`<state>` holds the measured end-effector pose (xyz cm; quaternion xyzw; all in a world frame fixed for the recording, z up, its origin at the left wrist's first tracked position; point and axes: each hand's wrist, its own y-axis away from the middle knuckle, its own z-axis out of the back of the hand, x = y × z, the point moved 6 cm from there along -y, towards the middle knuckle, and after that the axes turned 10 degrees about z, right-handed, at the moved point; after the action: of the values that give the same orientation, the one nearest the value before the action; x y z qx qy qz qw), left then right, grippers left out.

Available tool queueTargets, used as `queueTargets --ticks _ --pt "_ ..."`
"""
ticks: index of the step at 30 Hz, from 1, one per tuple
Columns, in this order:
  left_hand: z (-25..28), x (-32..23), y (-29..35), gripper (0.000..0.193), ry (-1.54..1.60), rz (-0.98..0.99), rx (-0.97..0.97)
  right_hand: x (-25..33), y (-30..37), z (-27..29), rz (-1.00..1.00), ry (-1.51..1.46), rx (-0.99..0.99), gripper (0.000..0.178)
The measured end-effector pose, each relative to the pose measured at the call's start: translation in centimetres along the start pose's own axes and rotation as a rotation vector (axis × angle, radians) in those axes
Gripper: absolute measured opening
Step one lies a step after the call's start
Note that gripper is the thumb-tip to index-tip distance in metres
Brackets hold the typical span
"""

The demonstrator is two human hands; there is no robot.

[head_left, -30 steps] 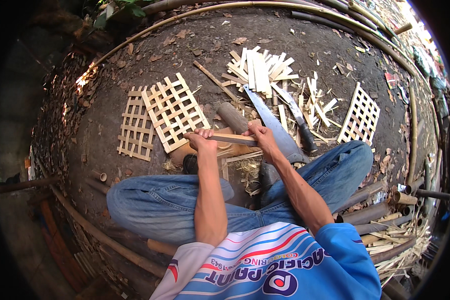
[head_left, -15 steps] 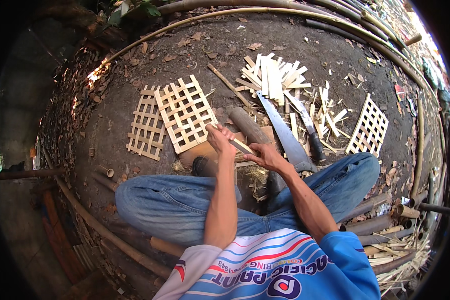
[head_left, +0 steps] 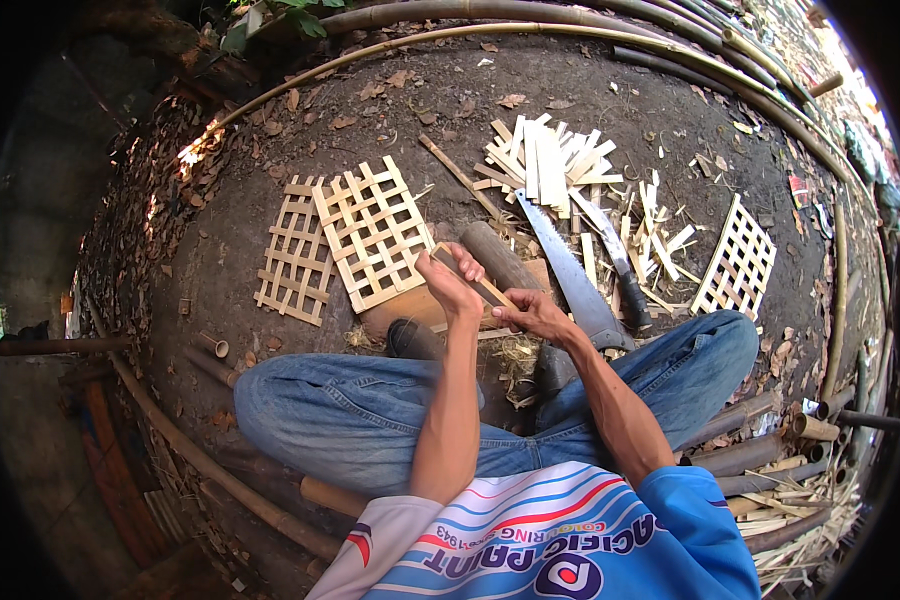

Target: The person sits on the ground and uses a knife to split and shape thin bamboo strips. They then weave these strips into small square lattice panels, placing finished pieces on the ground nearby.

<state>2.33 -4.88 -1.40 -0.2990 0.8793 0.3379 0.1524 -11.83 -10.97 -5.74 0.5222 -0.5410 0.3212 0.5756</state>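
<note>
Flat strip (head_left: 489, 291) held slantwise, far end clasped in left hand (head_left: 452, 281), near end pinched by right hand (head_left: 538, 315), woven lattice (head_left: 377, 238) seen left of grip, log (head_left: 494, 250) just beyond, saw (head_left: 560, 262) laid to right.

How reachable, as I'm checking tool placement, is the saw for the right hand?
Probably yes: the saw lies close to the right hand, nothing visibly blocking it, though that hand holds a strip.
</note>
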Motion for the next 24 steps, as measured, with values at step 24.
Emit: queueTargets --ticks 24 --pt "-6.2 1.4 4.9 0.053 -1.057 -0.5 -0.195 -0.9 -0.7 1.9 0.109 -0.114 -0.201 0.03"
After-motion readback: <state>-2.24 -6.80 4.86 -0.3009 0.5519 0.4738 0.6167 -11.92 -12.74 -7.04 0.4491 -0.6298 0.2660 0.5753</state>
